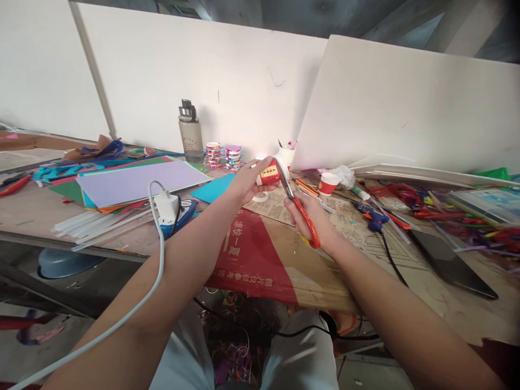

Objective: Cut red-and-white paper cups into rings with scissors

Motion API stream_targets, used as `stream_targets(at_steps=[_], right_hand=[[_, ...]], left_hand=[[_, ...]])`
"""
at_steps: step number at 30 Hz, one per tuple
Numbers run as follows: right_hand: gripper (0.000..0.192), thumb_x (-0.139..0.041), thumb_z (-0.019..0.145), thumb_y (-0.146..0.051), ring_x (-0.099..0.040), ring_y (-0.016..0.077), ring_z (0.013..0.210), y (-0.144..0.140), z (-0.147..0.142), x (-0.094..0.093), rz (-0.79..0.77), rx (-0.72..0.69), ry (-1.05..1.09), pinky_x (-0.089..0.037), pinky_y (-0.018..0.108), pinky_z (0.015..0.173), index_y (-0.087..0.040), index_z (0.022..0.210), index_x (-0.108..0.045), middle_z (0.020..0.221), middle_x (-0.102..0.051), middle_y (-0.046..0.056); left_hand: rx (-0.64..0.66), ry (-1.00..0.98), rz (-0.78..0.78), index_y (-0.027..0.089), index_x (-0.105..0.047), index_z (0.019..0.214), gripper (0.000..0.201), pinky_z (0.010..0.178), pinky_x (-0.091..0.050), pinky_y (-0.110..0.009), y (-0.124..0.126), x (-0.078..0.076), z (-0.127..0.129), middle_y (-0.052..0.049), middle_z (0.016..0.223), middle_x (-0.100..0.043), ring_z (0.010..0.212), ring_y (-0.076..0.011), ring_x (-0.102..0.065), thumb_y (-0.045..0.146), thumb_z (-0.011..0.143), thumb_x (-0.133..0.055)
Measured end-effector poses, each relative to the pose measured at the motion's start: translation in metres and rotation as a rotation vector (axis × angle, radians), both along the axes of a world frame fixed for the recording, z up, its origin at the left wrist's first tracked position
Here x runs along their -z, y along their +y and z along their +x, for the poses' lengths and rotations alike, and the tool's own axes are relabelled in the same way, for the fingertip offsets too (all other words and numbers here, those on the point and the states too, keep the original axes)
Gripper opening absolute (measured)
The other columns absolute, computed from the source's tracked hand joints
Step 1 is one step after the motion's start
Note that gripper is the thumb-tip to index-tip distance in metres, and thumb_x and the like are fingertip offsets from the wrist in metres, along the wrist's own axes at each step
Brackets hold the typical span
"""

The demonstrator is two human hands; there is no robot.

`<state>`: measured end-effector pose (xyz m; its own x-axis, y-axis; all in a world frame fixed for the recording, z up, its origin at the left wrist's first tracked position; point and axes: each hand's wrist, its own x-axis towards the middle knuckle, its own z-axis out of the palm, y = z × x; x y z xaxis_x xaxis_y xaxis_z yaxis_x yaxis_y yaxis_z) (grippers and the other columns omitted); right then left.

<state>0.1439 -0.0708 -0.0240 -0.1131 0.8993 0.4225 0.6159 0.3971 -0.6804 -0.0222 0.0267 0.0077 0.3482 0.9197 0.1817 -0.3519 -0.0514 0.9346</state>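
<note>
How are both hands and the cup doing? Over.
Left hand gripping paper cup. Right hand holding scissors, blades at cup's rim. White cable crossing left forearm.

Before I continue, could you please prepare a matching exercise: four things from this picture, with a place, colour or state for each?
1. Scissors
2. Bottle
3. Glue gun
4. Charger

A. blue
B. upright before a white board
C. white, with a pale cable
D. in the right grip

Right pairs: 1-D; 2-B; 3-A; 4-C

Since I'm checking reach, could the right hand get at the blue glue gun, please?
Probably not yet: the right hand grips scissors, though nothing appears to block the blue glue gun nearby.
</note>
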Motion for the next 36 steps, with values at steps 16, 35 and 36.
stream_targets(at_steps=[16, 35, 36], right_hand=[[0.038, -0.049, 0.096, -0.056, -0.042, 0.0114, 0.049, 0.0024, 0.0005, 0.0065, 0.006, -0.021, 0.060, -0.033, 0.026, 0.045, -0.024, 0.075, -0.045, 0.059, -0.049, -0.003], [0.036, -0.051, 0.095, -0.054, -0.043, 0.0119, 0.049, 0.0022, -0.0003, 0.0056, 0.008, -0.041, 0.067, -0.035, 0.026, 0.046, -0.025, 0.076, -0.044, 0.060, -0.049, -0.003], [0.035, -0.051, 0.095, -0.054, -0.043, 0.0118, 0.049, 0.0024, 0.0002, 0.0061, 0.007, -0.040, 0.071, -0.035, 0.026, 0.046, -0.025, 0.077, -0.044, 0.060, -0.049, -0.003]], left_hand=[[-0.028, 0.030, 0.049, 0.018, -0.061, 0.094, 0.051, 0.058, -0.060, -0.026, -0.0018, 0.0009, 0.0006, -0.005, 0.079, -0.072, 0.068, -0.0178, -0.073, 0.056, 0.069, -0.084], [-0.003, -0.018, -0.030, 0.015, -0.067, 0.104, 0.048, 0.059, -0.060, -0.024, 0.0000, -0.0034, -0.0026, -0.009, 0.085, -0.076, 0.074, -0.0201, -0.075, 0.055, 0.080, -0.076], [-0.007, -0.015, -0.013, 0.015, -0.066, 0.104, 0.047, 0.059, -0.060, -0.024, -0.0010, -0.0034, -0.0024, -0.009, 0.085, -0.076, 0.074, -0.0196, -0.075, 0.053, 0.079, -0.078]])
